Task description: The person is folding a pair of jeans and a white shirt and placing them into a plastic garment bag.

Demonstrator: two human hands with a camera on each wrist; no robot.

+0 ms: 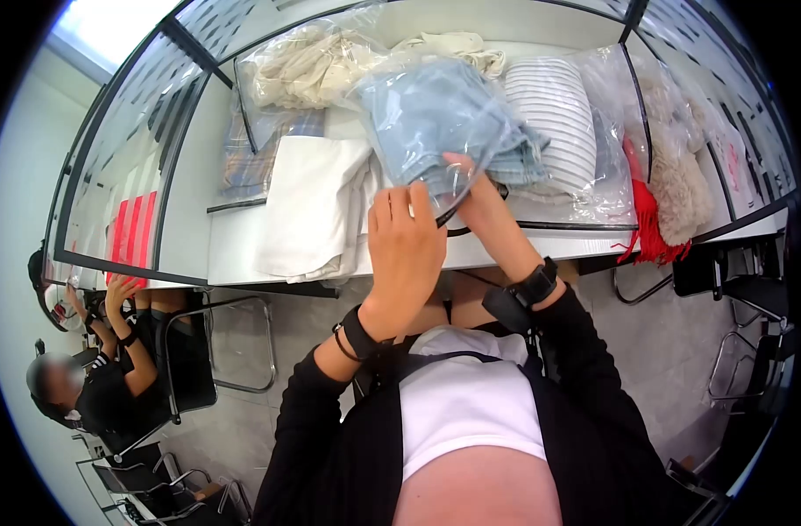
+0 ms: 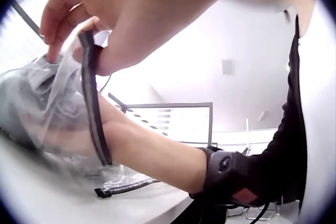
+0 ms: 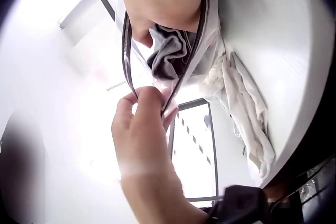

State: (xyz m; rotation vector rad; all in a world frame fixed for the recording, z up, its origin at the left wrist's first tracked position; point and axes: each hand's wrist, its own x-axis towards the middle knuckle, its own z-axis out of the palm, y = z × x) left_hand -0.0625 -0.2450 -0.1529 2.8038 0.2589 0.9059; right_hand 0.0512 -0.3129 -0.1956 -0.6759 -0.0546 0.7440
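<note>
Light-blue denim clothing, folded and bunched, lies inside a clear plastic zip bag on the white table. My left hand pinches the bag's dark zip edge between thumb and fingers, keeping the mouth apart. Through that mouth reaches my right hand, at the near end of the denim. In the right wrist view, the thumb of the right hand points down beside the denim folds, and the other fingers are mostly hidden. Just left of the bag lies a folded white cloth.
A bagged striped item sits right of the denim, with a red fringed scarf and beige fluffy item farther right. Behind are a bagged cream garment and plaid cloth. Another person sits at left.
</note>
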